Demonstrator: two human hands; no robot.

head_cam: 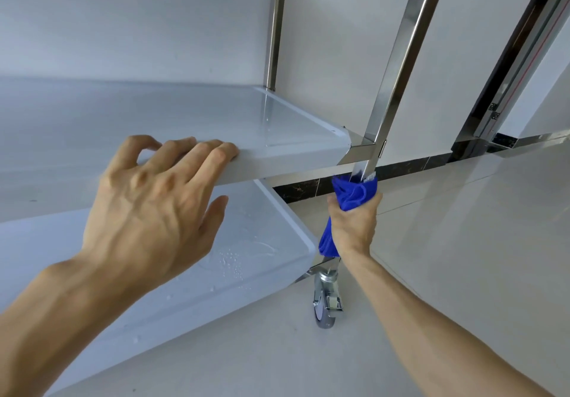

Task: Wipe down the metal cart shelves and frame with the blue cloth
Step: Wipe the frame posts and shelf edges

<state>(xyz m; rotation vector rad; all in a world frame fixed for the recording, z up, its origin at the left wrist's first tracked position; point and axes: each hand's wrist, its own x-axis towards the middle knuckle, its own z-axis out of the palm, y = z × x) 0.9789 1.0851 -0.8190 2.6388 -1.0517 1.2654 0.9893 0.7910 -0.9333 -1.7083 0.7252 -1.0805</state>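
Nearest the camera, the left hand (pixel 151 202) reached forward from the lower left, its fingers laid loosely over the front edge of the middle shelf (pixel 185 125) and its thumb spread below the lip; it steadied the shelf without clasping anything. Further out, the right hand (pixel 353 222) stretched from the lower right with a straight forearm and clenched the blue cloth (pixel 350 196), which was wrapped around the front corner post (pixel 398 66) just below the middle shelf. The fist and cloth hid that stretch of post, and a fold of cloth hung beneath the hand. The lower shelf (pixel 240 261) carried beads of water near its corner, and its left part lay behind the left forearm. Below the cloth stood a caster wheel (pixel 325 307) on the pale floor (pixel 462 258). Beyond, a rear post (pixel 274 32) rose to an upper shelf cut off by the frame's top, before a white wall (pixel 123 20).
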